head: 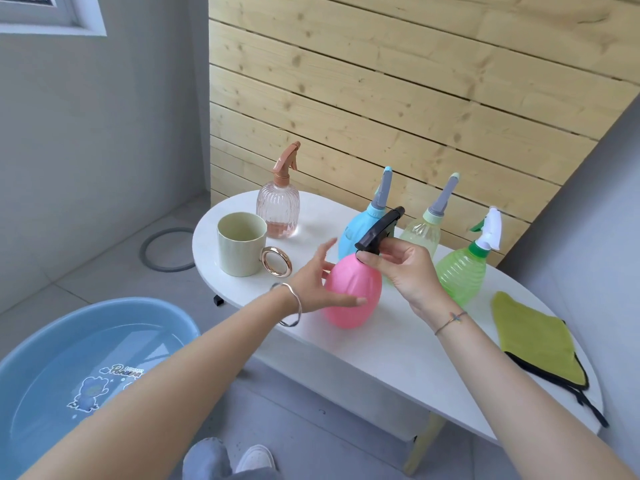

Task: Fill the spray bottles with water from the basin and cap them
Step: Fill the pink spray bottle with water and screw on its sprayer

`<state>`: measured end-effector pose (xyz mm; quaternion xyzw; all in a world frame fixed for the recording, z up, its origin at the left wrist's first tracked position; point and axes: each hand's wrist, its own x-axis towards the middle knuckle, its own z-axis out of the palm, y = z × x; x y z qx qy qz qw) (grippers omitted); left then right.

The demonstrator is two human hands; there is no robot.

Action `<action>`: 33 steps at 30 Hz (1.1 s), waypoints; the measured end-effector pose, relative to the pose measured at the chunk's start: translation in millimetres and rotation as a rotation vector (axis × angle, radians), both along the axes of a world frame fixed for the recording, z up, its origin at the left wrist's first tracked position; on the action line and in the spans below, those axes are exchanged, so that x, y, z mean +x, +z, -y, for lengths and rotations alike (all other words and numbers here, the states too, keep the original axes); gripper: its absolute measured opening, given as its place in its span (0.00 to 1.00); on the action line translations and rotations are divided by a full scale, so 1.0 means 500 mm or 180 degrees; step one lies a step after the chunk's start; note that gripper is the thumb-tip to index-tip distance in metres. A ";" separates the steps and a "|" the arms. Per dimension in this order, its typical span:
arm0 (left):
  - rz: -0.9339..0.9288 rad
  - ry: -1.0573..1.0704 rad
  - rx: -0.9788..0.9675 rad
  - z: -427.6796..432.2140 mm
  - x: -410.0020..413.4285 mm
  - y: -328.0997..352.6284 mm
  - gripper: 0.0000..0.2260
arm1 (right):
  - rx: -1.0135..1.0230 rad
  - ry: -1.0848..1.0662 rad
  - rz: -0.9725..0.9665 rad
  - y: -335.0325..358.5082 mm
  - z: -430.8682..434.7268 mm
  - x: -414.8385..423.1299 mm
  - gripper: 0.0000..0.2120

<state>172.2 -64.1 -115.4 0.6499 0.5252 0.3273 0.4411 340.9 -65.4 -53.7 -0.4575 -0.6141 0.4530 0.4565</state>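
Nearest, on the floor, the blue basin [52, 341] holds water. On the white table [398, 341] the left hand [311, 282] rests with nearly straight fingers against the side of the pink bottle [349, 292]. The right hand [405, 268] pinches the black spray head [381, 230] at the neck, directly above the body. I think the head must turn straight on its thread, with the bottle kept upright. Behind stand the other spray bottles [460, 275].

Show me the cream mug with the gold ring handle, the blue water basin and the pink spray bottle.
Cream mug with gold ring handle [239, 258]: head view, outer wall.
Blue water basin [138, 305]: head view, far rim.
Pink spray bottle [353, 282]: head view, round body.
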 end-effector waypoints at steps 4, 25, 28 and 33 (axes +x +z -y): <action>0.0003 0.0119 0.0199 0.002 0.015 -0.017 0.32 | 0.0105 -0.0307 -0.0133 -0.010 0.002 -0.007 0.08; 0.0013 0.0533 0.0511 0.005 0.055 -0.024 0.33 | 0.0458 -0.0045 -0.0079 -0.040 -0.010 0.002 0.10; -0.0013 0.0528 0.0522 0.009 0.057 -0.027 0.33 | 0.0467 -0.0093 -0.0091 -0.036 -0.004 -0.003 0.10; -0.0346 -0.0214 0.0293 0.007 0.017 -0.018 0.45 | 0.0282 0.0271 0.0199 -0.023 0.000 0.020 0.12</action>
